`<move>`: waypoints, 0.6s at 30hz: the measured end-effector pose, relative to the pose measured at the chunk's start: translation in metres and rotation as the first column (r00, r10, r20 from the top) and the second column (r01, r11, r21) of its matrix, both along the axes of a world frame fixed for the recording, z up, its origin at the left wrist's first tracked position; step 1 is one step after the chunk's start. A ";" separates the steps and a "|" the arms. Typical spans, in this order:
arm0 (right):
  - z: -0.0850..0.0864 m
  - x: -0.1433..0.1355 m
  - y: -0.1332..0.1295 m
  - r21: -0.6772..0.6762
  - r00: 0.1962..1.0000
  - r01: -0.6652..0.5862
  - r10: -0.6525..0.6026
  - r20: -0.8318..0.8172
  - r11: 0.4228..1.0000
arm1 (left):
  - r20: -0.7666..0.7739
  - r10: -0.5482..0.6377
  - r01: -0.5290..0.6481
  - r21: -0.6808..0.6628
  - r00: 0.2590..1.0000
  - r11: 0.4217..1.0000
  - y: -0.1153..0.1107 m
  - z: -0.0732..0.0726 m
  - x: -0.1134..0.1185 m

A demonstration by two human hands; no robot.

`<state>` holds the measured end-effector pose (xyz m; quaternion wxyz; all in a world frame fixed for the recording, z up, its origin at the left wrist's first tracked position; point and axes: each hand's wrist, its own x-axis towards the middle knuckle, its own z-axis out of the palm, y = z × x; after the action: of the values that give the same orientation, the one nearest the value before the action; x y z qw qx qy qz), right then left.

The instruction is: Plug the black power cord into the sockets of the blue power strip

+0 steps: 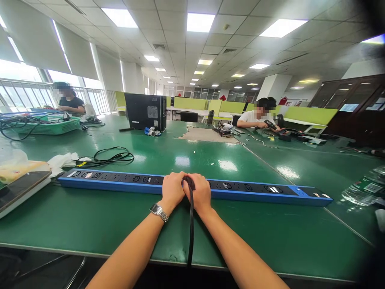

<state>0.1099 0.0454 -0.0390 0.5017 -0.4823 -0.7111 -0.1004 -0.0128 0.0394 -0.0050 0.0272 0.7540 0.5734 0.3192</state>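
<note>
A long blue power strip [249, 194] with a black socket face lies across the green table in front of me. At its middle, a black plug [189, 182] sits between my two hands, against the socket face. My left hand [173, 186], with a metal-band watch on the wrist, is closed against the plug's left side. From the right, my right hand [201, 190] is closed round the same plug. Its thick black cable [191, 228] runs down toward me and over the table edge. My fingers hide whether the plug's pins are in a socket.
A phone [24, 190] and crumpled tissue [63, 162] lie at left, near a coiled black cable [112, 155]. A computer case [146, 112] stands farther back. Plastic bottles [367, 186] lie at right. Two people sit across the room, left and right, beside a green basket [57, 127] and tools.
</note>
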 end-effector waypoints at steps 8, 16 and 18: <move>-0.004 0.005 0.000 -0.090 0.995 0.053 -0.046 0.086 0.995 | -0.123 0.022 -0.009 0.102 0.992 0.995 -0.006 -0.014 0.000; 0.008 0.002 0.004 -0.098 0.980 0.040 -0.059 -0.190 0.994 | -0.120 0.039 -0.031 0.067 0.992 0.997 -0.004 -0.013 -0.001; 0.014 0.016 0.007 -0.057 0.932 0.049 -0.066 -0.355 0.997 | -0.118 0.041 -0.037 0.035 0.992 0.999 -0.004 -0.012 -0.001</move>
<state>0.1254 0.0524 -0.0246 0.6078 -0.5249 -0.5958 -0.0092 -0.0137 0.0356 -0.0174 -0.0256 0.7607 0.5833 0.2836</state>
